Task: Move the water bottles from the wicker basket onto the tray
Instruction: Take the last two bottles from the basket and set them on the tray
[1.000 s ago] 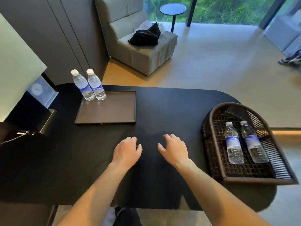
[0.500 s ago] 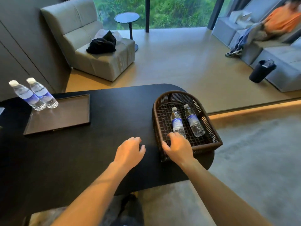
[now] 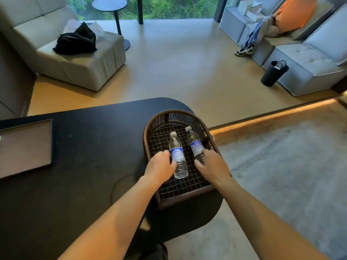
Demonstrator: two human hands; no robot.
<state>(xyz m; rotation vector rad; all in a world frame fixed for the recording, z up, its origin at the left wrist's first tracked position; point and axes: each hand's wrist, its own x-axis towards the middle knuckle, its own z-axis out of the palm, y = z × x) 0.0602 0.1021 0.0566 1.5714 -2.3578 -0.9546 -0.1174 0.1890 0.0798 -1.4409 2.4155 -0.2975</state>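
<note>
On the right end of the black table stands the brown wicker basket, with two clear water bottles lying in it, caps pointing away from me. My left hand presses against the left side of the left bottle, thumb tip on it, fingers not wrapped around it. My right hand covers the lower end of the right bottle, thumb on one side, fingers over the other. The brown tray is at the left edge, partly cut off.
The table's rounded end lies just past the basket, with carpet and floor beyond. A grey armchair holding a black bag stands far left. At far right are a sofa, a seated person's legs and a dark bin.
The view swung right, so the tray's two upright bottles left the frame. Both hands moved from the bare table into the basket and onto the two bottles.
</note>
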